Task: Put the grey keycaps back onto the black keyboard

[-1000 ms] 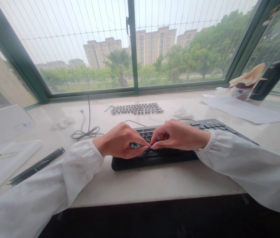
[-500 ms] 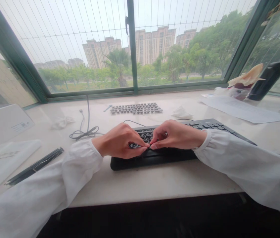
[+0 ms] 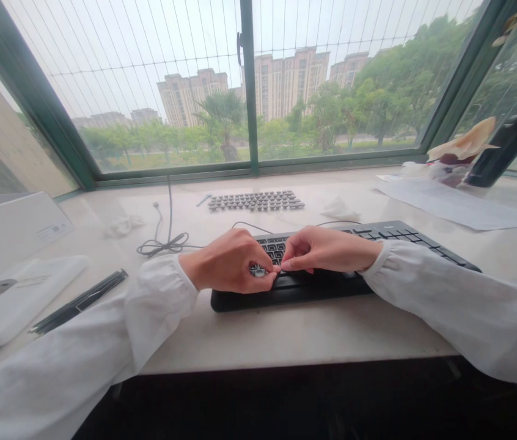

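My left hand (image 3: 231, 261) and right hand (image 3: 325, 249) met at the fingertips over the keyboard (image 3: 313, 287); could not tell whether either pinched anything. Keyboard's long axis ran left-right, both hands equally near.

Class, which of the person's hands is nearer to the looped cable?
Left. The left hand is to the right of the looped cable; the right hand is farther right, beyond the left one.
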Action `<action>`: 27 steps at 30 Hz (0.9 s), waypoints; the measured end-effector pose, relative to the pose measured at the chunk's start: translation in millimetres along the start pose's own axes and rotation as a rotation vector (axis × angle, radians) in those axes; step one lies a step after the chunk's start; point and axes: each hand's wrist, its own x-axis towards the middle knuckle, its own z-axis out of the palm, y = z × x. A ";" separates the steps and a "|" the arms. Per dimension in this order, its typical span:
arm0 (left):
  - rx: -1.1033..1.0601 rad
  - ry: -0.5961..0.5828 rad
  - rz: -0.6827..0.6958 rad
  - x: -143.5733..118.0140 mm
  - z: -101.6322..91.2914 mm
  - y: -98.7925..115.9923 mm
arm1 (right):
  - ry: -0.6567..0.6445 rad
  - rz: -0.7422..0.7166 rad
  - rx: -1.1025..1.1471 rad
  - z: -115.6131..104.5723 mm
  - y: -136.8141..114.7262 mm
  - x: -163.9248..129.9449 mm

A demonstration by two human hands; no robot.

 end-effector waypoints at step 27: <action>0.072 -0.001 -0.003 1.7 0.5 4.1 | -0.042 0.066 0.025 -3.3 -6.3 8.5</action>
